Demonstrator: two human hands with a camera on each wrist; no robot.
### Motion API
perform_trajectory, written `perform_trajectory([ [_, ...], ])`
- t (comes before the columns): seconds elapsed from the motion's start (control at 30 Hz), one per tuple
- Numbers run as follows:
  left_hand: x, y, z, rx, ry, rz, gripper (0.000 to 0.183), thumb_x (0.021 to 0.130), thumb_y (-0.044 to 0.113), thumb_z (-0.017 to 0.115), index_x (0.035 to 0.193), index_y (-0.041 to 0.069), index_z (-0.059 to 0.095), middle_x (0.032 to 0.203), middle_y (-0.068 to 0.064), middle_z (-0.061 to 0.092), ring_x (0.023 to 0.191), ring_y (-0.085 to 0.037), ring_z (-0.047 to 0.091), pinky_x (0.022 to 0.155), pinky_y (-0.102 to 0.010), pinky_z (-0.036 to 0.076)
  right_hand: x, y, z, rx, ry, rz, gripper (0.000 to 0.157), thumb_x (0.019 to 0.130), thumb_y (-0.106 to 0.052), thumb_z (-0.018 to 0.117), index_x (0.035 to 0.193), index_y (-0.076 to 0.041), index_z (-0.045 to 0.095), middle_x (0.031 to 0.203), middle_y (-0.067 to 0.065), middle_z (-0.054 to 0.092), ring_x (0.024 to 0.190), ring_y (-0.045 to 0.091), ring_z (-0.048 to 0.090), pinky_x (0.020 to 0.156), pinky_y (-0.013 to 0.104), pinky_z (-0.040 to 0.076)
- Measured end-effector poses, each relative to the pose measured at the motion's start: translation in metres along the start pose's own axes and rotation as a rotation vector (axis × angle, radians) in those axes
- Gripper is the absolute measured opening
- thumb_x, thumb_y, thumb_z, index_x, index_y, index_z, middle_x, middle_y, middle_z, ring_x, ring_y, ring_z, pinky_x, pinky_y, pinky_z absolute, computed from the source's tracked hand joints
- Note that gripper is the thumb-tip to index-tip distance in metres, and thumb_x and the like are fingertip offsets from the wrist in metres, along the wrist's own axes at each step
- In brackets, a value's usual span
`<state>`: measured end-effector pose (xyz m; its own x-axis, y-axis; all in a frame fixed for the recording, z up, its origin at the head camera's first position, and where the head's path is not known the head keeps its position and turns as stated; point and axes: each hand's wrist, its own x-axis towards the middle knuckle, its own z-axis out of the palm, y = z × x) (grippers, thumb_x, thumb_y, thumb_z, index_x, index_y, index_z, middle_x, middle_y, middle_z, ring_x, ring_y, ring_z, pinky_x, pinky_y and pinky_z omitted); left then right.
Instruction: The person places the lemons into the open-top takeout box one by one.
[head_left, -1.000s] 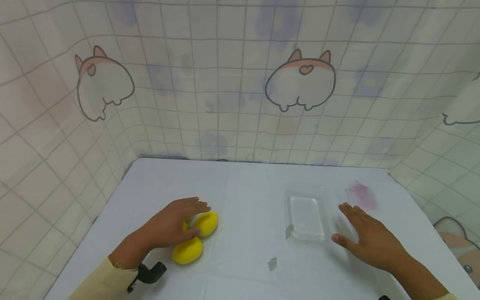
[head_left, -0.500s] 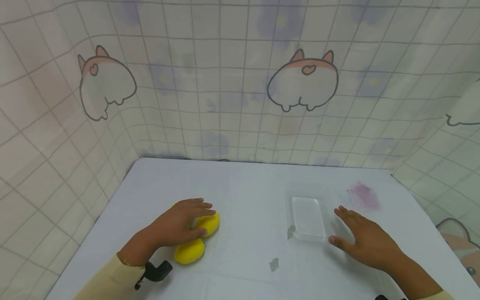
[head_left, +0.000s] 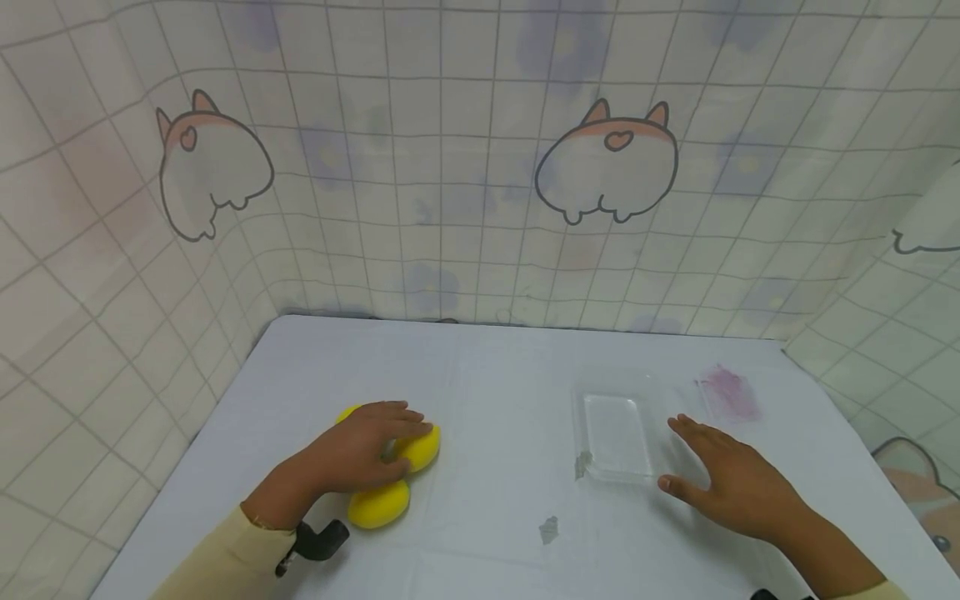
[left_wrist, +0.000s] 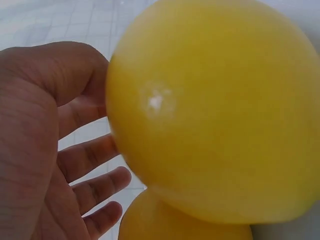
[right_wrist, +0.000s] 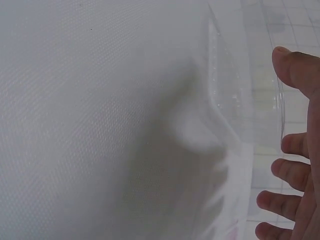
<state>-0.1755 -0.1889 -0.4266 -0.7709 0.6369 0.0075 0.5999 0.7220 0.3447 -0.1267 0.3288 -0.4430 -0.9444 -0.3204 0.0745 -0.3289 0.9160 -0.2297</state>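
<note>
Three yellow lemons lie close together on the left of the table: a front lemon [head_left: 378, 506], a right lemon [head_left: 422, 450] and a back lemon [head_left: 347, 412], the last mostly covered by the hand. Over them is my left hand [head_left: 360, 450], its fingers apart and loosely bent. In the left wrist view a lemon [left_wrist: 210, 110] fills much of the picture beside the fingers [left_wrist: 90, 160]; whether they touch it I cannot tell. A clear plastic box [head_left: 617, 437] stands right of centre. Beside its right side hovers my right hand [head_left: 738, 492], fingers straight, holding nothing.
A small clear piece with a pink patch [head_left: 729, 393] lies behind the right hand. Two grey tape scraps, including a front scrap [head_left: 549, 529], are on the white table [head_left: 487, 392]. A patterned curtain [head_left: 457, 167] hangs behind and at both sides.
My left hand has shifted slightly right and nearer over the lemons, so the back lemon's edge shows. My right hand has moved a little toward the plastic box. The box and lemons stay put.
</note>
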Motion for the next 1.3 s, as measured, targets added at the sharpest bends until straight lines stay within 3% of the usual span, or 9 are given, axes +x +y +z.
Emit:
perform_trajectory([
  [0.27, 0.003, 0.000, 0.001, 0.022, 0.008, -0.008, 0.050, 0.091, 0.020, 0.071, 0.140, 0.016, 0.065, 0.137, -0.004, 0.064, 0.138, -0.034, 0.046, 0.116, -0.058, 0.033, 0.000, 0.000, 0.000, 0.000, 0.004, 0.004, 0.087, 0.092, -0.067, 0.063, 0.155, -0.010, 0.042, 0.153, 0.020, 0.047, 0.134, 0.047, 0.047, 0.098, 0.071, 0.042],
  [0.53, 0.008, 0.002, 0.004, -0.019, 0.008, -0.072, 0.052, 0.088, 0.024, 0.080, 0.137, 0.020, 0.067, 0.128, -0.001, 0.062, 0.124, -0.025, 0.054, 0.109, -0.050, 0.043, -0.001, 0.000, 0.000, 0.000, 0.004, 0.013, 0.087, 0.091, -0.068, 0.062, 0.155, -0.012, 0.042, 0.151, 0.019, 0.049, 0.133, 0.046, 0.048, 0.098, 0.071, 0.043],
  [0.83, 0.014, 0.007, 0.009, -0.058, -0.035, -0.130, 0.054, 0.087, 0.030, 0.082, 0.138, 0.020, 0.066, 0.143, -0.001, 0.058, 0.137, -0.026, 0.048, 0.116, -0.051, 0.036, -0.001, 0.001, 0.000, -0.002, 0.008, 0.005, 0.088, 0.092, -0.068, 0.063, 0.155, -0.010, 0.042, 0.151, 0.020, 0.050, 0.133, 0.047, 0.049, 0.099, 0.071, 0.042],
  [1.3, 0.021, 0.012, 0.011, -0.134, -0.075, -0.212, 0.059, 0.087, 0.031, 0.084, 0.140, 0.020, 0.063, 0.145, 0.003, 0.057, 0.138, -0.022, 0.048, 0.116, -0.048, 0.037, 0.000, 0.000, -0.002, -0.002, 0.006, -0.002, 0.089, 0.092, -0.066, 0.063, 0.154, -0.006, 0.042, 0.150, 0.022, 0.050, 0.132, 0.048, 0.049, 0.099, 0.071, 0.042],
])
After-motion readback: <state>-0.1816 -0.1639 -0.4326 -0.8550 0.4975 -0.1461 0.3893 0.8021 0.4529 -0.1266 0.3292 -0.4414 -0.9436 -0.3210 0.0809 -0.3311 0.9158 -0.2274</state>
